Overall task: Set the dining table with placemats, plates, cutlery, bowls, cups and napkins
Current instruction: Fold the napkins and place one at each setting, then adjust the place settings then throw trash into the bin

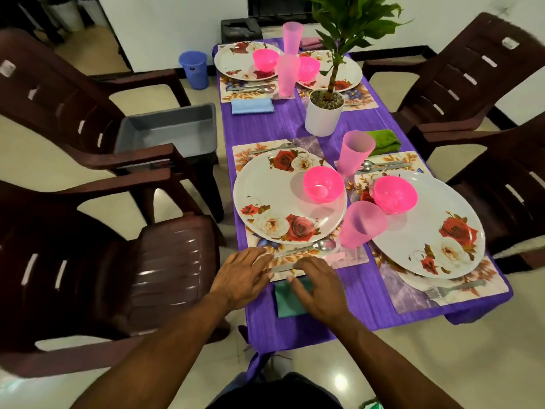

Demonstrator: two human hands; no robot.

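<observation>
The purple-clothed table (pixel 348 293) carries several place settings. At the near left, a rose-patterned plate (pixel 277 199) with a pink bowl (pixel 323 184) lies on a floral placemat (pixel 287 265). A spoon (pixel 312 247) and a knife (pixel 283 267) lie below the plate. A pink cup (pixel 361 224) stands to its right. My left hand (pixel 240 274) rests flat at the placemat's near-left corner, fingers straight. My right hand (pixel 317 286) lies with spread fingers over a teal napkin (pixel 287 302) at the table's near edge, fingertips touching it.
Dark brown plastic chairs (pixel 97 278) stand on both sides. A grey tub (pixel 168 131) sits on the left chair. A potted plant (pixel 324 115) stands mid-table. A blue bucket (pixel 193 69) is on the floor at the far left. More plates, bowls, cups and napkins fill the other settings.
</observation>
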